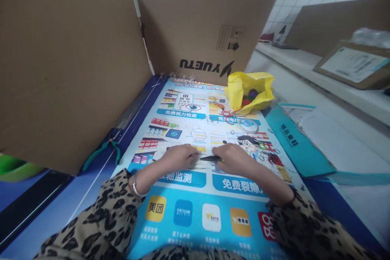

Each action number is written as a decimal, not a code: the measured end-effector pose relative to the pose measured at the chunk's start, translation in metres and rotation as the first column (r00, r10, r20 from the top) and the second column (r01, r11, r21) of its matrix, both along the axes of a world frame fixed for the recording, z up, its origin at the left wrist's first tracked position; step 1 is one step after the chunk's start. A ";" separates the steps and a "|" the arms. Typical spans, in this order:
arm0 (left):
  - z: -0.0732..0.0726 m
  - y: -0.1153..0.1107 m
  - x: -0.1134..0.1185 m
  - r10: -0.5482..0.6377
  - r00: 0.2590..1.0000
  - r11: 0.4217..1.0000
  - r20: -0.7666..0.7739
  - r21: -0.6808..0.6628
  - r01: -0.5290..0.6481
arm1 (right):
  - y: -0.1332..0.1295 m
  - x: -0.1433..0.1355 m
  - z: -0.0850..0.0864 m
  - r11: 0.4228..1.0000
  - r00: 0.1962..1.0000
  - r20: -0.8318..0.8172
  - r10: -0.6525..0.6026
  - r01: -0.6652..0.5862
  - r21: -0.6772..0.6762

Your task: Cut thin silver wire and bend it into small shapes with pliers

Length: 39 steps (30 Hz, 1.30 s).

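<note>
While right hand [233, 157] grips tool [211, 158] | left hand [180, 157]: unclear hold | poster [199, 195] beneath | cardboard [189, 24] behind

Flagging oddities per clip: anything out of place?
The brown cardboard panel stands with its black lettering upside down. Thin red string trails from the crinkled yellow bag onto the colourful printed sheet, apparently spilled.

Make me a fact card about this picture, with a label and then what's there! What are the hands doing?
Right grip: closed around a dark-tipped tool, tip pointing toward the left grip
Left grip: fingers curled near the tool's tip; can't tell whether they hold anything
Left wrist: silver bangle
Sleeves: spotted
Under the arms: printed poster
Beyond, to the right: open yellow bag with colourful things inside
Left side: teal-handled pliers
Back: cardboard panel with upside-down lettering
</note>
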<state>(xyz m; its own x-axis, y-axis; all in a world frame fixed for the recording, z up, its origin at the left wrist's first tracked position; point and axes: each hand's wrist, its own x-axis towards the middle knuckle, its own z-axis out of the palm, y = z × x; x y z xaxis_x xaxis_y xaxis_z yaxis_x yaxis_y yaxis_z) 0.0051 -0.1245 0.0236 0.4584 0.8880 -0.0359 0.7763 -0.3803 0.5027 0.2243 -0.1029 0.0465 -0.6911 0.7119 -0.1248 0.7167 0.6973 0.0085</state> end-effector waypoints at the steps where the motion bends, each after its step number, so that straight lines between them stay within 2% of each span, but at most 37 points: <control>1: -0.001 -0.003 0.003 -0.027 0.999 0.999 -0.033 0.025 0.028 | -0.002 0.000 -0.003 0.999 0.999 -0.036 -0.037 0.037 -0.008; 5: -0.005 -0.013 0.014 -0.131 0.982 0.987 -0.136 0.080 0.142 | -0.003 0.000 -0.012 0.989 0.972 -0.188 -0.142 0.134 -0.056; 9: -0.007 -0.018 0.016 -0.217 0.973 0.971 -0.075 0.090 0.224 | 0.003 -0.004 -0.016 0.975 0.898 -0.382 -0.217 0.180 -0.131; 10: -0.007 -0.017 0.015 -0.190 0.980 0.977 -0.054 0.092 0.194 | 0.005 -0.005 -0.016 0.969 0.873 -0.423 -0.241 0.191 -0.156; 12: -0.004 -0.013 0.011 -0.044 0.999 0.988 -0.008 0.150 0.045 | 0.011 -0.008 -0.014 0.957 0.834 -0.476 -0.281 0.208 -0.201; 14: 0.003 -0.005 0.006 0.132 0.990 0.952 0.053 0.271 -0.141 | 0.018 -0.011 -0.012 0.951 0.813 -0.500 -0.299 0.213 -0.222; 16: 0.011 0.004 0.003 0.188 0.980 0.897 0.065 0.395 -0.199 | 0.025 -0.015 -0.010 0.956 0.806 -0.518 -0.286 0.199 -0.217; 18: 0.018 0.013 0.004 0.125 0.991 0.885 -0.039 0.455 -0.093 | 0.032 -0.021 -0.009 0.962 0.800 -0.538 -0.267 0.189 -0.196; 20: 0.021 0.022 0.007 0.067 0.985 0.900 -0.162 0.435 0.011 | 0.038 -0.027 -0.009 0.964 0.789 -0.554 -0.264 0.193 -0.183; 23: 0.020 0.032 0.015 0.072 0.968 0.910 -0.239 0.413 0.034 | 0.043 -0.032 -0.012 0.959 0.757 -0.589 -0.284 0.221 -0.179; 27: 0.018 0.043 0.025 0.066 0.957 0.893 -0.282 0.446 0.069 | 0.048 -0.031 -0.018 0.955 0.734 -0.613 -0.293 0.256 -0.150; 32: 0.018 0.050 0.027 0.059 0.948 0.844 -0.313 0.522 0.119 | 0.059 -0.025 -0.017 0.962 0.808 -0.522 -0.272 0.241 -0.128; 35: 0.011 0.051 0.025 0.029 0.948 0.823 -0.318 0.546 0.159 | 0.065 -0.026 -0.011 0.953 0.853 -0.424 -0.303 0.262 -0.153; 39: 0.001 0.052 0.020 0.031 0.945 0.766 -0.325 0.615 0.187 | 0.071 -0.033 -0.005 0.956 0.886 -0.361 -0.290 0.251 -0.152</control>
<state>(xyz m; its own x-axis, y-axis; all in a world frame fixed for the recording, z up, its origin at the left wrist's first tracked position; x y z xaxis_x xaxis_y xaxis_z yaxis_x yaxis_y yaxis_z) 0.0249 -0.0725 0.0242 0.5892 0.7177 0.3712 0.7977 -0.5899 -0.1254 0.1917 -0.0320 0.0410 -0.4822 0.8756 0.0266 0.8136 0.4589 -0.3570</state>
